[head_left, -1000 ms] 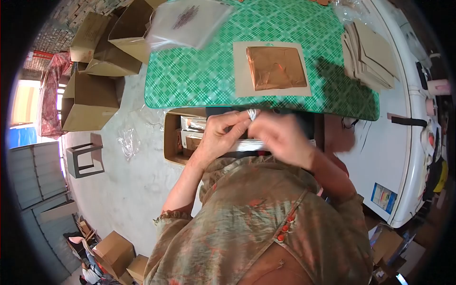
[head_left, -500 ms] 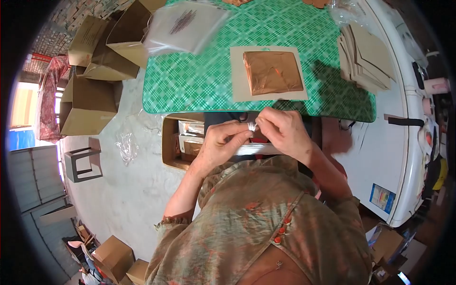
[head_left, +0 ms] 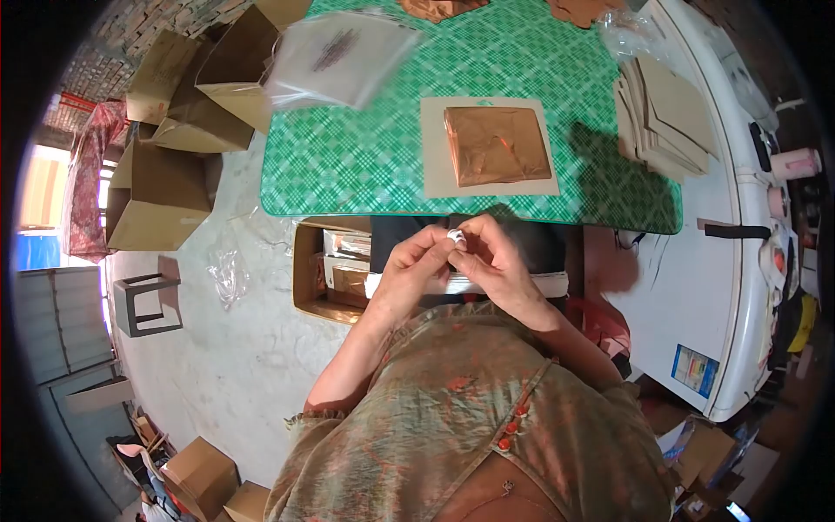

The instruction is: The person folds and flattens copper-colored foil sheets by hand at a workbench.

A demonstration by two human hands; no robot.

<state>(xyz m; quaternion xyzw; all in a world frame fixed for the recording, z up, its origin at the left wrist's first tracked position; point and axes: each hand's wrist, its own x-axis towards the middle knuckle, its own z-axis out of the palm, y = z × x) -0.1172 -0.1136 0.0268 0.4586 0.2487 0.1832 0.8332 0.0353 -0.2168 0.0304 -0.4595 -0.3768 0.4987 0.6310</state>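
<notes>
Both hands meet over the lap, just below the table's near edge. My left hand (head_left: 411,271) and my right hand (head_left: 497,268) pinch a small white item (head_left: 456,236) between their fingertips; what it is cannot be made out. Under the hands a white strip or bundle (head_left: 550,284) lies across the lap. On the green checked table (head_left: 348,165), beyond the hands, a folded copper-coloured foil packet (head_left: 500,146) rests on a beige card (head_left: 439,178).
Clear plastic sleeves (head_left: 348,56) lie at the table's back left, stacked beige cards (head_left: 665,113) at its right. An open carton (head_left: 304,296) with packets stands below the table. Further left are cartons (head_left: 161,196) and a small stool (head_left: 148,304). A white appliance (head_left: 687,304) stands right.
My hands have come closer together, the right one moving left, and the white item is now bunched between the fingertips. The table and its things appear slightly lower in view.
</notes>
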